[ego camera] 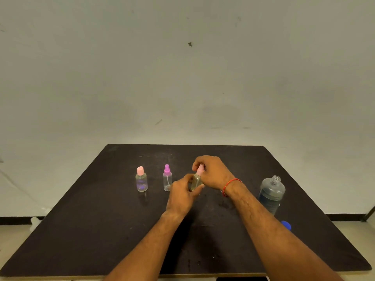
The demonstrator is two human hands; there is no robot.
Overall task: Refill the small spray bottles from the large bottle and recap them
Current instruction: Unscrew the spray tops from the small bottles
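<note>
Fingers (197, 162) of my right hand (215, 174): pinched on the pale pink spray cap (199, 170); my left hand (181, 192): clamped round the small clear plastic spray bottle (195, 183), left of the large clear open-necked plastic bottle (272, 192). Handling, I judge: light, slick; hold mid-body. Count: small bottles, three, pink-capped round bottle (141, 180) and magenta-topped slim bottle (167, 178) farther left; large bottle, one; blue cap (286, 225), one.

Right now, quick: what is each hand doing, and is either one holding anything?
Left hand: fingers curled round the small bottle, holding its body.
Right hand: fingers pinch the pink cap on top of that bottle.
</note>
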